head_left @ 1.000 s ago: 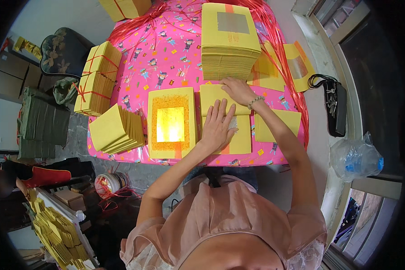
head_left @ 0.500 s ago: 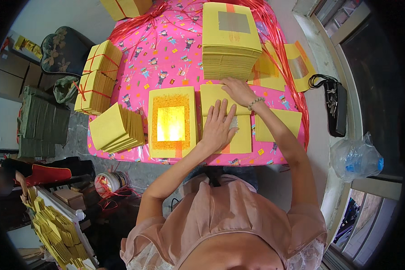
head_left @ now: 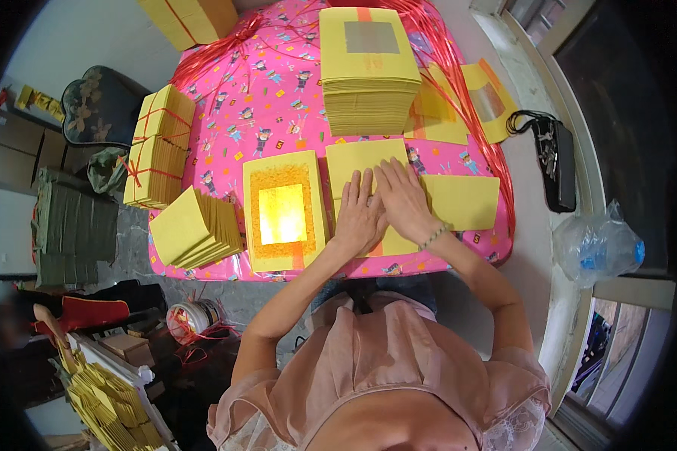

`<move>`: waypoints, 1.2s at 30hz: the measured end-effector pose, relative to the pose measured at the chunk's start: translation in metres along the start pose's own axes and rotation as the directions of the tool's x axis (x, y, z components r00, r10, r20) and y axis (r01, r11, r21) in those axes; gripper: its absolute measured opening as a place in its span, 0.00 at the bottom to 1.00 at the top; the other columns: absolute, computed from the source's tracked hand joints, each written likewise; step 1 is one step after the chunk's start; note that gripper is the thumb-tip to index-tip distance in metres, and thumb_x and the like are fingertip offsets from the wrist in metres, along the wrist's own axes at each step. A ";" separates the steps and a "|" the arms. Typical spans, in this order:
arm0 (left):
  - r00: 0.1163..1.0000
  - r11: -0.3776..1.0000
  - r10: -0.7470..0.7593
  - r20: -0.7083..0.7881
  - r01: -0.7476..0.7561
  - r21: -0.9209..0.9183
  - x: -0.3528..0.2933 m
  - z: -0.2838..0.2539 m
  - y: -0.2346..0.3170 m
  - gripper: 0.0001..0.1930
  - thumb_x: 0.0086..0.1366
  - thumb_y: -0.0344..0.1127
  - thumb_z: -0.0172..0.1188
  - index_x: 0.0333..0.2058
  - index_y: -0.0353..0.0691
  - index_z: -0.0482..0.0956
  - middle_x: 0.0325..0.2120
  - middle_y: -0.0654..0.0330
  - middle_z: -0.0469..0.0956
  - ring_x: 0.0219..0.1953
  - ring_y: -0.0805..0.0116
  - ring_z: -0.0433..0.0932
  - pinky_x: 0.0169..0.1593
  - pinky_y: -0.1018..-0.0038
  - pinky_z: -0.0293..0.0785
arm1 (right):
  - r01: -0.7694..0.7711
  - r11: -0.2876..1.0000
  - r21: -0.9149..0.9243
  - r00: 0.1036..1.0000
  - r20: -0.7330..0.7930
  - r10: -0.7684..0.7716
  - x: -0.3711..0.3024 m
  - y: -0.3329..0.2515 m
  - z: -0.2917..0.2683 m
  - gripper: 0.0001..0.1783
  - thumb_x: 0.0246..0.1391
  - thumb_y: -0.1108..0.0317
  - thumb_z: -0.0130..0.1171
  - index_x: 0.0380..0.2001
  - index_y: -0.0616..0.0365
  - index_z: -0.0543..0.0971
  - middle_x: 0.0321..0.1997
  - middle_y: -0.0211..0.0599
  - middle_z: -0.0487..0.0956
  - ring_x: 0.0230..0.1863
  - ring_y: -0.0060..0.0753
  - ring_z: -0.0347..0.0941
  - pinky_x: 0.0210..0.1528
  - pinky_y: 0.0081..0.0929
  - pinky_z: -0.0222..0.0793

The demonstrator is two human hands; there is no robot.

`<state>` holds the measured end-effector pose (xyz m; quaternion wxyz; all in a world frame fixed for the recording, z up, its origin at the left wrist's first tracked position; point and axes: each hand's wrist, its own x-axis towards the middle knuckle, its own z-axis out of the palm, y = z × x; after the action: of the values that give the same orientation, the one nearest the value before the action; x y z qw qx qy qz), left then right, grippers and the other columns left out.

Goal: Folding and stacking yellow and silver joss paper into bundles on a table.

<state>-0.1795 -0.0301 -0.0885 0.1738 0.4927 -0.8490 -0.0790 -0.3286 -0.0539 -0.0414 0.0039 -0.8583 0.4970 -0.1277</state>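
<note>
Both my hands lie flat on a yellow paper sheet [head_left: 365, 154] at the table's near side. My left hand [head_left: 359, 216] has its fingers stretched out, pointing away from me. Close beside it, touching or nearly so, my right hand [head_left: 405, 201] presses down with straight fingers. A fold seems to run across the sheet, though my hands cover much of it. To the left lies a pile of yellow paper with a shiny gold square [head_left: 282, 214] on top. On the right, partly behind my right hand, rests a folded yellow sheet [head_left: 465, 201].
A tall yellow paper stack [head_left: 372, 105] stands just beyond. Fanned folded papers [head_left: 195, 229] and red-tied bundles [head_left: 158, 143] sit at left. Red plastic string [head_left: 470, 113] trails along the right edge of the pink tablecloth [head_left: 241, 143]. Another person's arm [head_left: 53, 327] shows at lower left.
My right hand has come from the sheet's far edge back toward me and now lies beside my left hand. My left hand stays on the sheet. The whole view has shifted slightly.
</note>
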 end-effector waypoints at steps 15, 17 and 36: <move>0.989 0.994 -0.108 0.096 0.105 0.038 -0.004 -0.009 -0.001 0.41 0.65 0.55 0.52 0.72 0.46 0.51 0.72 0.40 0.44 0.73 0.36 0.39 0.70 0.38 0.36 | -0.043 0.997 0.057 0.977 0.212 0.030 -0.041 0.010 0.019 0.40 0.58 0.60 0.55 0.67 0.73 0.56 0.74 0.61 0.52 0.76 0.56 0.45 0.77 0.45 0.39; 0.986 0.993 -0.117 0.116 0.114 0.036 -0.005 -0.009 -0.003 0.42 0.64 0.56 0.52 0.72 0.46 0.50 0.72 0.40 0.43 0.73 0.35 0.38 0.70 0.38 0.36 | -0.050 0.995 0.081 0.979 0.203 0.033 -0.042 0.010 0.020 0.41 0.58 0.59 0.55 0.67 0.73 0.56 0.74 0.62 0.52 0.76 0.57 0.45 0.77 0.45 0.40; 1.000 0.983 -0.016 -0.007 0.017 0.181 0.022 -0.031 -0.012 0.34 0.60 0.46 0.62 0.62 0.40 0.65 0.54 0.48 0.69 0.57 0.48 0.67 0.59 0.52 0.63 | 0.205 0.953 -0.223 0.969 -0.088 -0.229 -0.007 0.030 0.012 0.08 0.51 0.67 0.56 0.35 0.55 0.75 0.35 0.33 0.75 0.40 0.34 0.73 0.43 0.32 0.66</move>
<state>-0.1677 -0.0540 -0.0585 0.1301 0.5134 -0.8482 -0.0015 -0.3546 -0.0647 -0.0582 -0.1298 -0.8946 0.4097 -0.1221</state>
